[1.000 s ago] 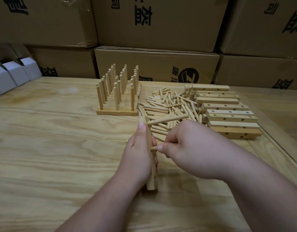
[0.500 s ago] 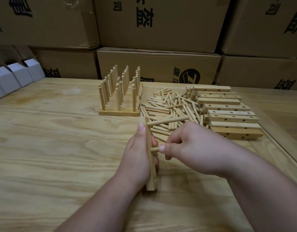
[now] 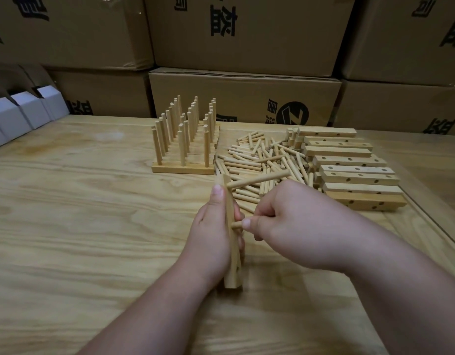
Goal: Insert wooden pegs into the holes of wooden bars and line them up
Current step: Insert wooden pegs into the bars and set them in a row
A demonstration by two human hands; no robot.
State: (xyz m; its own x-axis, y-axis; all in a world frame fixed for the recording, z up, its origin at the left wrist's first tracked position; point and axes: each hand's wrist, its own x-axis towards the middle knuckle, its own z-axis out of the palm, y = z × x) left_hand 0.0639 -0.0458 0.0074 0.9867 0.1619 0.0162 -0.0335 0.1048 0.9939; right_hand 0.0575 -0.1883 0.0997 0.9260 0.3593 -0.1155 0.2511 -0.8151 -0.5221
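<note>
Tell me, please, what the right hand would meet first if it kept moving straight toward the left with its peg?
Most likely the bar that the left hand holds on edge: the right hand pinches a peg whose tip already sits at the bar's face, apparently at a hole.

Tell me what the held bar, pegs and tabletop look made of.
Bar in the left hand: pale unfinished wood, matte, drilled holes. Loose pegs: same light wood, likely dowels. Tabletop: plywood-like, bold swirling grain, slight sheen, maybe sealed.
</note>
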